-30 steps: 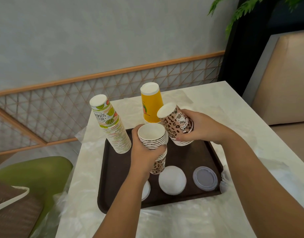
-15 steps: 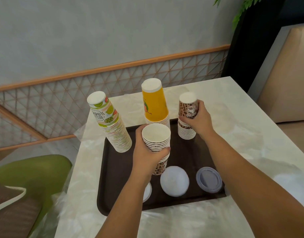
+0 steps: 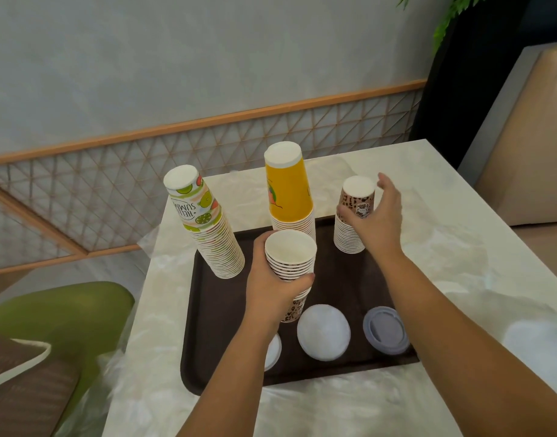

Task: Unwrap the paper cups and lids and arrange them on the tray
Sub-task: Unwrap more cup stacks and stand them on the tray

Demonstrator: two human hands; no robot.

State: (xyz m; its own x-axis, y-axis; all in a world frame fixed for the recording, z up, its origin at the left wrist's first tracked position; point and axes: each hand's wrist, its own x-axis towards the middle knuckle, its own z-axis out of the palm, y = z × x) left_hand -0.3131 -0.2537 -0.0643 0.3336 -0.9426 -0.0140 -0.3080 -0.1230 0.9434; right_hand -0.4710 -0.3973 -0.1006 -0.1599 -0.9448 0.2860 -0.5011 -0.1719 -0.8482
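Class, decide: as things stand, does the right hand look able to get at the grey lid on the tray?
Probably yes. The right hand is open by the leopard cups, and the grey lid lies uncovered below that forearm on the tray.

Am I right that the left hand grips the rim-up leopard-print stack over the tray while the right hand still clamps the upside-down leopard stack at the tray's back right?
Not quite. In the head view the right hand has opened, fingers spread beside the upside-down leopard stack, which stands on the tray alone. The left hand does grip the rim-up stack.
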